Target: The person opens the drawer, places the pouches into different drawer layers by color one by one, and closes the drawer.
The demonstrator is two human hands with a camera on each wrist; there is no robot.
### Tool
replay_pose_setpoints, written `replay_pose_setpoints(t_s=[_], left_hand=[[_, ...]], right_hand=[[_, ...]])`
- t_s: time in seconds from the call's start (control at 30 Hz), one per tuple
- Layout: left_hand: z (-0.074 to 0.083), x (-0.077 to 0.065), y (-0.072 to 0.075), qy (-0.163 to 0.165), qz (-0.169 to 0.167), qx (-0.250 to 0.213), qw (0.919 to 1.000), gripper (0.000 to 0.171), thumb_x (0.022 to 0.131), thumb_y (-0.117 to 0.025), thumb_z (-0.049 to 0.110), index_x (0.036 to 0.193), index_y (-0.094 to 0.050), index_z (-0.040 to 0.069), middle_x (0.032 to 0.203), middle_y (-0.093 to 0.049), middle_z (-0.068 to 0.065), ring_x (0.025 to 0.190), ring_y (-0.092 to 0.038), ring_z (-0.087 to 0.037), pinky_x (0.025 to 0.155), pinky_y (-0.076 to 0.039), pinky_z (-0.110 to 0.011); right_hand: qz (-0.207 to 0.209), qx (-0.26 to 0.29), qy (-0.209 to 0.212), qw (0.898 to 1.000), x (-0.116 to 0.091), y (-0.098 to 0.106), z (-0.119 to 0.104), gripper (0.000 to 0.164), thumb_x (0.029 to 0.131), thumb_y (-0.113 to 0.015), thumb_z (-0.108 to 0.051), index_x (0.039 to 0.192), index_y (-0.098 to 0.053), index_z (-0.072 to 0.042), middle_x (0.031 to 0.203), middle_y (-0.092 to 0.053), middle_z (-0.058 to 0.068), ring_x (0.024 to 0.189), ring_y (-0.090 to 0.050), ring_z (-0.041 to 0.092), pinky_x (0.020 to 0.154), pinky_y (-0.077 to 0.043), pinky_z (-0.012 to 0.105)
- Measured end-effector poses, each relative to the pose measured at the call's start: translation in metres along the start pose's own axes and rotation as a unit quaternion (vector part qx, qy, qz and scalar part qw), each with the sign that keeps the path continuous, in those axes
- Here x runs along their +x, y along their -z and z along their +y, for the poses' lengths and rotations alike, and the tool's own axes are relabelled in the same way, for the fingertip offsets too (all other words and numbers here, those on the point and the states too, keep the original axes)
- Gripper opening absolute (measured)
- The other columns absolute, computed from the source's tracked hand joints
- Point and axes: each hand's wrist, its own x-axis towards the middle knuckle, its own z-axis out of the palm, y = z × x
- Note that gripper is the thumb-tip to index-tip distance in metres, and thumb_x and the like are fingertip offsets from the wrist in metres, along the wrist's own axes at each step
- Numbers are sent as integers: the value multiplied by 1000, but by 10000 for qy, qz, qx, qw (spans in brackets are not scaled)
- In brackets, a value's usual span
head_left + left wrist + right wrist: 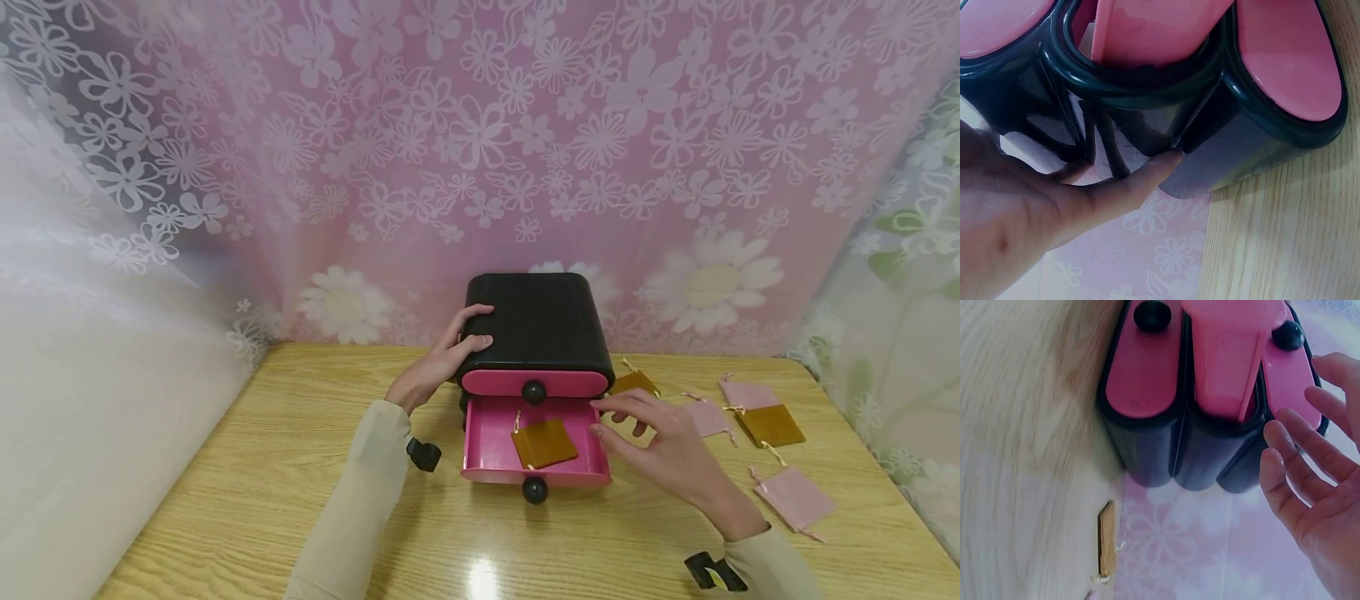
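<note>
A black drawer unit [536, 317] with pink drawer fronts stands at the table's back. Its middle drawer [491, 429] is pulled out, and a brown drawstring pouch [545, 443] lies inside. My left hand [442, 357] rests against the unit's left side, fingertips reaching onto the top; in the left wrist view an extended finger [1141, 178] touches the black casing. My right hand [660, 442] hovers by the open drawer's right edge with loosely bent fingers and nothing in them. In the right wrist view, these fingers [1297, 469] spread beside the unit.
Right of the unit, pink drawstring pouches [795, 497] and brown ones [771, 425] lie on the wooden table [300, 467]. One brown pouch [634, 382] sits close to the unit's right side. A flowered curtain [450, 167] hangs right behind the table.
</note>
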Motion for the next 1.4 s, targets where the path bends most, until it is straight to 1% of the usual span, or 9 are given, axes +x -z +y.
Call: replay_pose_setpoints(t_s=[0.53,0.6,0.7,0.8,0.87,0.93,1.0,1.13,1.4], left_hand=[[-2,1,0,12,-18,-65,10000,47,105,-52,37,148,-37,50,151,-44,-1,120,-63,-25,105,-51,-45],[-2,0,0,14,-4,-71,10000,46,106,-52,36,147,-37,50,151,-44,-1,119,-64,-25,104,-52,-44],[-1,0,0,12,5,-66,10000,46,105,-53,37,147,-37,51,150,-45,-2,118,-64,-25,103,-53,-44],[0,0,-1,0,-5,-42,10000,47,105,-52,38,147,-36,51,150,-45,-2,117,-64,-24,103,-53,-44],[0,-1,-1,5,-13,-34,10000,47,105,-52,38,147,-36,51,150,-46,-3,117,-65,-24,102,-53,-44],[0,-1,-1,26,-9,-37,10000,46,105,-52,38,147,-36,51,149,-47,-3,115,-65,-24,100,-54,-44],[1,0,-1,36,-3,-30,10000,46,105,-52,38,147,-36,52,149,-47,-3,114,-66,-24,99,-54,-44],[1,0,-1,27,0,-35,10000,46,105,-52,37,147,-37,51,149,-47,-4,113,-66,-24,98,-55,-43],[0,0,-1,4,12,-101,9999,46,105,-52,37,147,-37,51,151,-45,-3,116,-64,-25,98,-56,-42]], right_hand=[[508,-298,-152,9981,-5,21,28,45,66,-88,5,106,-79,-14,100,-73,0,86,-59,-9,70,-48,14],[541,-335,-359,9973,-7,21,32,43,67,-88,4,106,-79,-14,101,-73,3,83,-58,-9,89,-48,22],[555,-293,-715,9955,-9,20,37,41,70,-88,0,107,-79,-15,104,-73,6,78,-56,-8,114,-30,57],[546,-160,-983,9935,-12,19,44,39,73,-87,-3,109,-79,-14,107,-72,10,77,-54,-9,112,-3,82],[541,-145,-1072,9927,-13,18,49,37,75,-86,-3,110,-78,-14,109,-71,11,79,-53,-9,111,1,83],[531,-208,-1107,9922,-15,17,54,36,76,-86,-4,110,-78,-13,110,-71,10,81,-53,-11,113,-18,74],[515,-337,-1104,9920,-16,16,59,36,76,-86,-4,111,-78,-13,111,-71,8,86,-52,-12,110,-36,52],[506,-599,-1023,9917,-16,13,69,36,75,-87,-5,110,-78,-11,110,-72,8,97,-51,-16,75,-47,15],[437,-680,-1189,9896,-15,8,88,34,79,-86,-10,112,-77,-11,112,-71,9,100,-46,-20,69,-51,17]])
